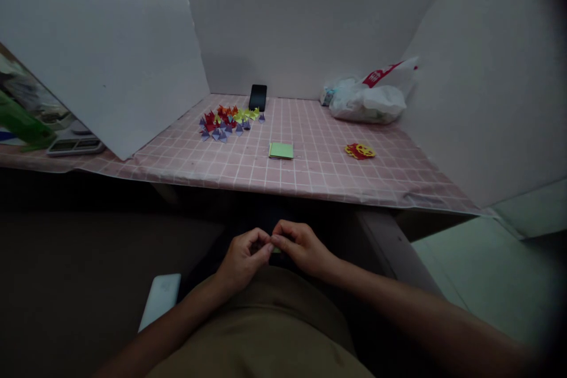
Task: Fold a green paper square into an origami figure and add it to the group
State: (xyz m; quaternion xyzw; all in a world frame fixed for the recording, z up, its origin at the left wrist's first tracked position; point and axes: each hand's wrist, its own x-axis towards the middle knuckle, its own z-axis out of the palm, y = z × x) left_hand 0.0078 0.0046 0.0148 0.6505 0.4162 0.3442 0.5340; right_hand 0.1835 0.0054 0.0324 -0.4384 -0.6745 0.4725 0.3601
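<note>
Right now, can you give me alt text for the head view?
Both hands, left hand and right hand, pinch a small green paper together over the lap, below the pink checked table. On the table lie folded paper figures, a green paper stack, a phone and a plastic bag.

Landmark: green paper stack (281, 150) on tabletop (310, 180). Near edge in front of stack: bare, open to reach. Left-rear: cluster of folded paper figures (228, 121); behind, upright phone (257, 97). Right: red-yellow cutout (359, 151). Right-rear: plastic bag (367, 100). White boards wall off left, back, right sides.
</note>
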